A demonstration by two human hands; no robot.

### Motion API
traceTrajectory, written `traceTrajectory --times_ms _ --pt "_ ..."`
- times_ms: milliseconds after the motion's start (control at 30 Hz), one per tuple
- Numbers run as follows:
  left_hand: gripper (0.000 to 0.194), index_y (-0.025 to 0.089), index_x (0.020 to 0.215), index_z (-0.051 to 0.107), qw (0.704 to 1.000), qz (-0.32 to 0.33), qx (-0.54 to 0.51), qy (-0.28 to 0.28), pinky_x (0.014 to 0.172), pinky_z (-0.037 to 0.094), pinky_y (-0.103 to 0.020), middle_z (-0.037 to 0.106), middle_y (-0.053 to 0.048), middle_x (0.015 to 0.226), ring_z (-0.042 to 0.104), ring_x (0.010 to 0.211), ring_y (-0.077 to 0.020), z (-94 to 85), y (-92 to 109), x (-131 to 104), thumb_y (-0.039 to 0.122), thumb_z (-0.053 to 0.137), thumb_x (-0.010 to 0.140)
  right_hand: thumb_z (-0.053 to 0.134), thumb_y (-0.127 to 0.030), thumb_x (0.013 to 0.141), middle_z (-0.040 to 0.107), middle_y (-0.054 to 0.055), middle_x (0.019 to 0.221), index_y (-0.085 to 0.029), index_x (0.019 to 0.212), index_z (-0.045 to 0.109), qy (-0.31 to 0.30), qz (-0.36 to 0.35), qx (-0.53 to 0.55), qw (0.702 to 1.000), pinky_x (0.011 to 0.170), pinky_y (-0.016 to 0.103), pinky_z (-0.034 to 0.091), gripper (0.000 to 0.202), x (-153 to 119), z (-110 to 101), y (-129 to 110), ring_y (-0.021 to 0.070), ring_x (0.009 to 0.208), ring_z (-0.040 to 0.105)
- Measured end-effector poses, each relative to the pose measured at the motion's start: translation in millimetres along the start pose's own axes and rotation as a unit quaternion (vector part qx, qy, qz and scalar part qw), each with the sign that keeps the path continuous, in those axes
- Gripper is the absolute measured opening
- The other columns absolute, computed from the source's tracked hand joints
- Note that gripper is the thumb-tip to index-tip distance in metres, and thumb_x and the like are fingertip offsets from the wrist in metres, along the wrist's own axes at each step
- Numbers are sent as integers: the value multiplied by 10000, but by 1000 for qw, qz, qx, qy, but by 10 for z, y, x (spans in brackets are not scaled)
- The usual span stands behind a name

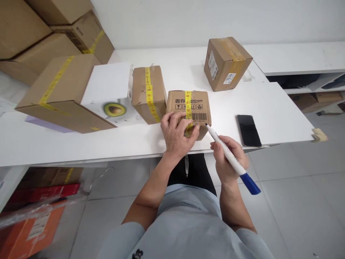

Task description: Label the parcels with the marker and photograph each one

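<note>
A small cardboard box point(176, 99) with yellow printed tape, a barcode and dark lettering sits at the table's front edge. My left hand point(179, 135) rests on its near top edge, fingers spread and touching the cardboard and tape. In my right hand point(228, 160) is a white marker point(229, 154) with its blue cap on the back end. The marker's dark tip points at the box's right front corner, close to the barcode; whether it touches I cannot tell.
Left of the box stand a narrow taped carton point(138, 86), a white box with an avocado picture point(105, 86) and a larger carton point(64, 86). Another carton point(219, 64) stands at the back right. A phone point(248, 130) lies near the front edge of the white table point(280, 111).
</note>
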State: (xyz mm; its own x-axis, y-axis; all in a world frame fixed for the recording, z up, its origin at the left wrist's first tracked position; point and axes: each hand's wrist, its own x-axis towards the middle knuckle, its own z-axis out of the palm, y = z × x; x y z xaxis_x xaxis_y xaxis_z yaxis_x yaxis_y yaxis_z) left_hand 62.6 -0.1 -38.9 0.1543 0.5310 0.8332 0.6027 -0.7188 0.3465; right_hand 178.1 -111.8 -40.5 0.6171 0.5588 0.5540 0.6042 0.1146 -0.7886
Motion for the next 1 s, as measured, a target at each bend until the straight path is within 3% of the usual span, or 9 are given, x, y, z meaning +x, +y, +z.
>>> traceTrajectory --times_ms 333,567,833,1000 --pt "122 256 879 621 1000 -17 -10 -6 1012 426 -446 676 -46 1075 519 1141 -258 3 -2 -2 346 689 833 669 -486 865 696 -15 645 -195 897 708 -11 19 3 1000 503 267 548 295 166 6 -129 138 515 668" --pt "125 263 865 625 999 -40 -11 -23 1030 421 -458 673 -45 1088 509 1152 -261 -2 2 -7 370 680 834 655 -432 894 679 -31 649 -200 863 665 -10 -17 44 999 476 254 530 234 251 52 -144 120 514 652" --pt "127 263 856 628 998 -48 -5 -33 1035 418 -472 675 -44 1093 518 1147 -267 -10 9 -2 379 674 835 624 -437 915 682 -25 679 -215 857 651 -26 -20 9 999 488 270 530 231 281 37 -142 119 513 646" --pt "115 261 871 628 1000 -26 -7 -11 1023 432 -451 676 -48 1085 512 1148 -260 -10 8 -2 360 679 841 644 -401 908 688 -25 689 -216 869 661 -40 -30 16 999 487 265 516 189 287 40 -154 118 519 645"
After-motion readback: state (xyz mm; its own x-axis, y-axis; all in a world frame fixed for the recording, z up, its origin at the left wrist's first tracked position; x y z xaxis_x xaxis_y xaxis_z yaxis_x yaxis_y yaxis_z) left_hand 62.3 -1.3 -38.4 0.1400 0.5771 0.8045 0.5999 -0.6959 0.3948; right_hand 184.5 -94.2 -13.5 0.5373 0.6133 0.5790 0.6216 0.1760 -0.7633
